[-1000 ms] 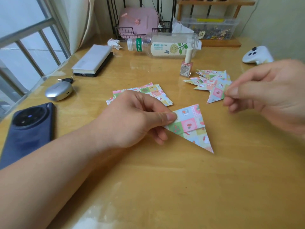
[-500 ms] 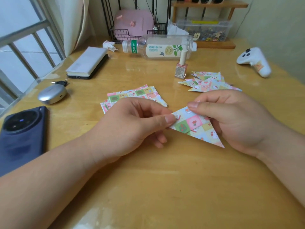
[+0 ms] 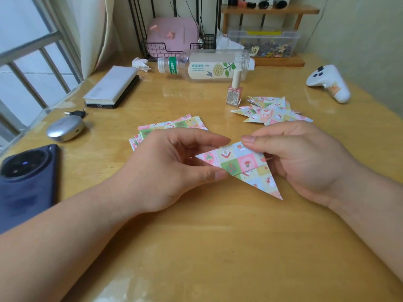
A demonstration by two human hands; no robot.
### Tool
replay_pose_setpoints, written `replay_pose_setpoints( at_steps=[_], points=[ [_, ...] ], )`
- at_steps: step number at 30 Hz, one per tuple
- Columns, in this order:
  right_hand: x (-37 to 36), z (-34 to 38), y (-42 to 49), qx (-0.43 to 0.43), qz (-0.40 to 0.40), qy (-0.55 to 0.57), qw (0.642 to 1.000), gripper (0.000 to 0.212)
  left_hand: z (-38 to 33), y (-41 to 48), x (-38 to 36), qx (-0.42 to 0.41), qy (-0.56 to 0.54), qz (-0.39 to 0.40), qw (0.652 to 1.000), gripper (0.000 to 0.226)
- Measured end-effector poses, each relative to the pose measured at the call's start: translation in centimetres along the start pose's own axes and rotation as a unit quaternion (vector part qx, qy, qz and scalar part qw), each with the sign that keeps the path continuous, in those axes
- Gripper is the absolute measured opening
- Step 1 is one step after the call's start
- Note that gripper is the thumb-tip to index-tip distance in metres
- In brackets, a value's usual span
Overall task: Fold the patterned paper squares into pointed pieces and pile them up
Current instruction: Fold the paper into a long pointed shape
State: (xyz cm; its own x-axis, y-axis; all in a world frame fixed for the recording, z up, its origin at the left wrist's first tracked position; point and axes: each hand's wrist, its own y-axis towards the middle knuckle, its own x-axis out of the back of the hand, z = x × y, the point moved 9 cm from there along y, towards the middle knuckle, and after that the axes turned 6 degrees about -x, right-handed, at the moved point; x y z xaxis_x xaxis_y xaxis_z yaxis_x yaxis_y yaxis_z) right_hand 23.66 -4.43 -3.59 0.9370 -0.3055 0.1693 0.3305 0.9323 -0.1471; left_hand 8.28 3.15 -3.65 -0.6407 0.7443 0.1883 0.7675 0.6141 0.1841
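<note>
One partly folded paper piece (image 3: 244,166) is being held low over the wooden table (image 3: 218,247), at the near centre. Its left end is being pinched between thumb and forefinger of the left hand (image 3: 174,168), and its upper edge is being gripped by the curled fingers and thumb of the right hand (image 3: 305,162). A long point is already showing at its lower right, so this fold is being judged as nearly finished, with the piling not yet done. Just behind the left hand, a fanned stack of flat patterned squares (image 3: 174,125) is lying unfolded, so several folds are being judged as left. Farther back on the right, a pile of finished pointed pieces (image 3: 272,112) is lying beside a pink nail polish bottle (image 3: 234,92), whose label print is proving too small to be read. Farthest, Chinese characters are being shown on the label and green band of a toppled clear drink bottle (image 3: 207,66), and no brand is being made out
</note>
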Motion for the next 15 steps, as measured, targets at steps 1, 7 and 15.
replay_pose_setpoints(
  at_steps=[1,7,15],
  points=[
    [-0.10,-0.08,0.01,-0.001,0.002,0.001,1.000,0.020,-0.06,-0.03,-0.08,-0.001,0.002,0.005,1.000,0.047],
    [-0.22,-0.27,0.28,0.004,0.008,0.003,1.000,0.035,-0.09,0.00,-0.09,0.001,0.037,0.000,0.999,0.044],
    [-0.35,-0.33,0.24,0.004,0.021,0.060,0.998,0.029,-0.25,0.08,0.28,0.000,0.029,-0.024,0.999,0.015]
  ],
)
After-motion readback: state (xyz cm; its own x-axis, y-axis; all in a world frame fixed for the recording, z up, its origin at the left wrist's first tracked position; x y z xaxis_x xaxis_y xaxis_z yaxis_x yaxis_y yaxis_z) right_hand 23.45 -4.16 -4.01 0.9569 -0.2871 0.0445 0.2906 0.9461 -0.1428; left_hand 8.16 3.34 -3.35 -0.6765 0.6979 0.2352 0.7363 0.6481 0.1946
